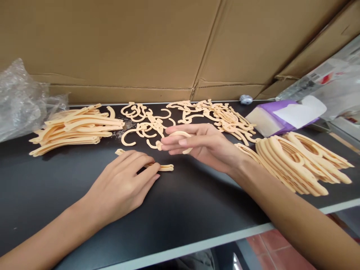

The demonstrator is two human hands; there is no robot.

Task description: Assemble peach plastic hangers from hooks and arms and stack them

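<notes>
My left hand (126, 178) is closed on a slim cream plastic hanger arm (168, 168) held low over the black table. Its two ends stick out on either side of my fingers, and the middle is hidden. Slightly higher and to the right, my right hand (209, 146) pinches a curved cream hanger hook (180, 133) between thumb and fingers. Just behind both hands lies a loose heap of similar hooks (143, 125). A stack of hanger arms (78, 129) rests to the left of the hooks.
Farther right is a tangled pile of small cream parts (222, 116). Folded hangers (292, 165) are stacked at the right, near a purple tissue pack (284, 114). Clear plastic wrap (22, 101) sits at left. Cardboard (112, 45) walls the back of the table (197, 213).
</notes>
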